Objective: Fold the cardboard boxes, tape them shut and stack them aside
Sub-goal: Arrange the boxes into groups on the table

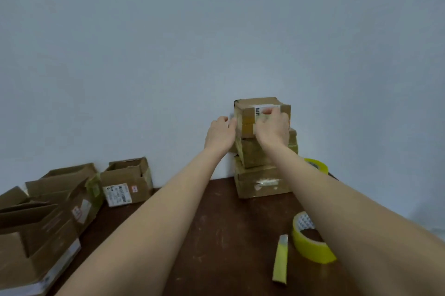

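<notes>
Taped boxes (262,146) stack against the wall, open boxes (60,199) left, tape roll (310,242) in front.

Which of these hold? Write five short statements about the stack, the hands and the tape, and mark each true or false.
1. The left hand and the right hand both touch the top box of the stack. True.
2. The stack holds five boxes. False: three show.
3. The open boxes stand left of the stack. True.
4. The near tape roll is red. False: it is yellow.
5. The yellow knife lies on the table beside that roll. True.
</notes>
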A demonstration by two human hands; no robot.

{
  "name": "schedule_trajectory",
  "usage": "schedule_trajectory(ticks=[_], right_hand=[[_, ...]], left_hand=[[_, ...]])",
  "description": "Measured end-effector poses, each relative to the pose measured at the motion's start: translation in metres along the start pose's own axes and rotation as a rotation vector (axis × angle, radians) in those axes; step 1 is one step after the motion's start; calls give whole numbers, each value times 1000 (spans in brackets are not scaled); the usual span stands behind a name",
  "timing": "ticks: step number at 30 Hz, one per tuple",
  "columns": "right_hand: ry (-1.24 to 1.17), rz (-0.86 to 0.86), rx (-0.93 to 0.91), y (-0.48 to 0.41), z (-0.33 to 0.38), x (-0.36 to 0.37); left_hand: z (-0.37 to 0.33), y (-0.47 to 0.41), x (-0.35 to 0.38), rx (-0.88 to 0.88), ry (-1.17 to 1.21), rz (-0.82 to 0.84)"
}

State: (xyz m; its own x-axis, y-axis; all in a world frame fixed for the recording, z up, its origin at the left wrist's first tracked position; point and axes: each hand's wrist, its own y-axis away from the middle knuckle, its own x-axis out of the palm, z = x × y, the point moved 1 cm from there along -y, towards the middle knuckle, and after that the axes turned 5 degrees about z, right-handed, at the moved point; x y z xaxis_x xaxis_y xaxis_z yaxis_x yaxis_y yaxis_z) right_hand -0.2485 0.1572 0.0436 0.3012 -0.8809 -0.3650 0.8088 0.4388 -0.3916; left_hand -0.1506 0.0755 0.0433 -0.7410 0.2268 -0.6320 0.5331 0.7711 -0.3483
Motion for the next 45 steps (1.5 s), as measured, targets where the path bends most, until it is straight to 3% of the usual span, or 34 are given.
schedule_trajectory(ticks=[4, 12, 16, 20, 26, 31, 36, 39, 41, 45], right_hand=[[61, -59, 111, -33, -23, -25], [-173, 176, 183, -67, -26, -21], [-388, 114, 191, -57, -16, -18], [-461, 181, 151, -19, -3, -3], [-418, 601, 117, 60, -11, 62], [-105, 645, 159, 125, -34, 116], [-34, 802, 118, 154, -54, 129], [-22, 761, 66, 143, -50, 124], [-86, 723, 7, 132, -39, 119], [-85, 800, -133, 120, -24, 124]], left_hand=[[-23, -14, 19, -21, 99, -24], [-39, -38, 38, -63, 239, 28], [-26, -29, 21, -34, 353, -152], [5, -7, -24, -47, 465, -311], [94, 68, -79, -122, 251, -275], [172, 127, -80, -273, 201, -229], [217, 157, -76, -464, 125, -134], [215, 154, -86, -400, 134, -192], [209, 143, -97, -286, -13, -204], [200, 125, -107, -231, -239, 92]])
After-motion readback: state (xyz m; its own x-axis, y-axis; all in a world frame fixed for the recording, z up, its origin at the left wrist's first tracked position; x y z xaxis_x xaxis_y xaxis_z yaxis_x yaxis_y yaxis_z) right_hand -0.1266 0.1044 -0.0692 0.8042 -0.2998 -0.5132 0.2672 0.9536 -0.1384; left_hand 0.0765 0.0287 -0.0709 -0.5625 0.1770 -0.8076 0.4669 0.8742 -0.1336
